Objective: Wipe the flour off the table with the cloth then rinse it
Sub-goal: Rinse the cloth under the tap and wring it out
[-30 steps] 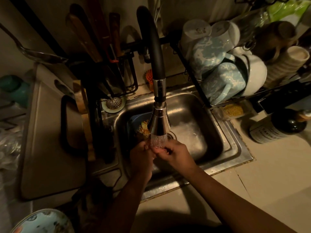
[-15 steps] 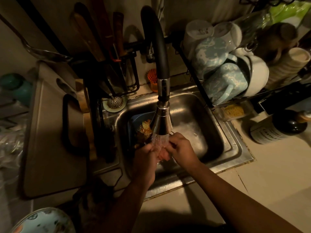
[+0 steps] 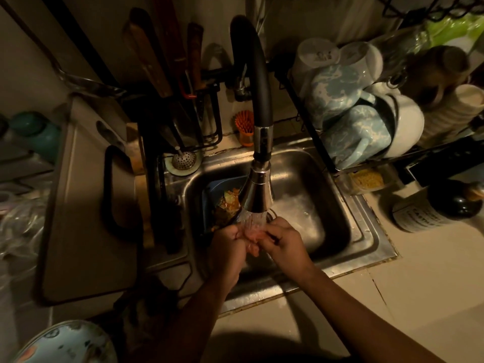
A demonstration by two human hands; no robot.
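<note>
Both my hands are over the steel sink, right under the faucet head, and water runs down onto them. My left hand and my right hand are pressed together, fingers curled round a small pinkish wet cloth. Only a bit of the cloth shows between the fingers; the hands hide the remainder. The light is dim.
A blue strainer with food scraps sits in the sink's left part. A rack of mugs and bowls stands at the back right, a dark bottle on the counter to the right. A cutting board lies left; a patterned plate is near left.
My hands have kept rubbing together under the stream, the fingers shifting around the cloth. They stay in about the same spot below the faucet head.
</note>
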